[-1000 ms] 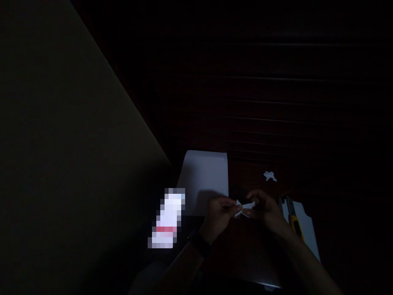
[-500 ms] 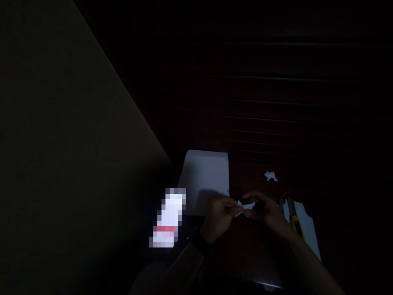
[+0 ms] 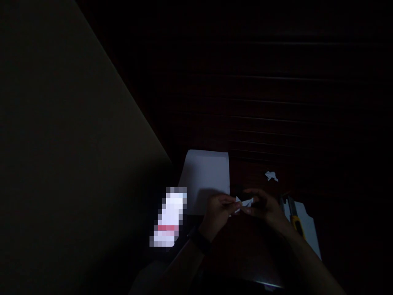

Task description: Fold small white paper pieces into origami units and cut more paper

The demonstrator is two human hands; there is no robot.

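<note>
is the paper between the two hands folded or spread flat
Folded: the small white paper shows pointed corners between the left hand and right hand.

At lower centre, the folded piece [image 3: 247,203] and white sheet [image 3: 210,172] look like matt paper, the tabletop [image 3: 239,250] glossy wood.

A small piece of folded white paper [image 3: 248,203] is showing pointed corners and creased flaps at both ends; the left hand [image 3: 216,211] and the right hand [image 3: 268,209] are pinching it and partly covering its middle, and it is being held over the dark tabletop [image 3: 242,246], well in from the near edge
</note>
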